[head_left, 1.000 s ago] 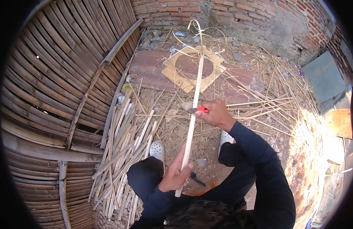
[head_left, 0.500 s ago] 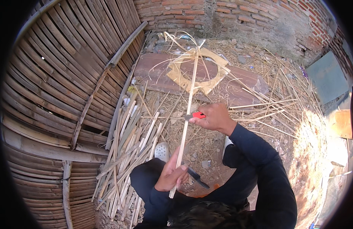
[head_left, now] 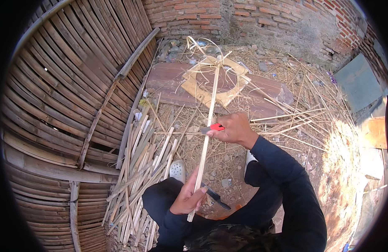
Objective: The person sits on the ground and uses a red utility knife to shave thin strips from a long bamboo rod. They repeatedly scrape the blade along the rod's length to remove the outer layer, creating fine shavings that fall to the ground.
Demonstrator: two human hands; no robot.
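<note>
A long pale bamboo strip (head_left: pixel 204 155) runs from my lap up and away from me. Its lower part is gripped by my left hand (head_left: pixel 189 199), fingers wrapped round it near the end. My right hand (head_left: pixel 236 129) is closed on a red-handled knife (head_left: pixel 218 127), whose short blade lies across the strip about midway along. At the far end, thin curled shavings (head_left: pixel 202 43) hang about the strip, over a pale board (head_left: pixel 189 86) with a large round hole. A dark flat tool (head_left: pixel 219 200) shows just beside my left hand; part of it is hidden.
Many split bamboo pieces (head_left: pixel 135 180) lie heaped at the left, against a slatted bamboo wall (head_left: pixel 55 84). A brown panel (head_left: pixel 162 86) rests on the shaving-strewn ground under the holed board. More sticks (head_left: pixel 294 119) lie at the right, and a brick wall (head_left: pixel 278 25) stands behind.
The view has shifted slightly, so the holed board sits a little lower. The shavings at the strip's far end have changed shape. Both hands keep their grips in nearly the same places.
</note>
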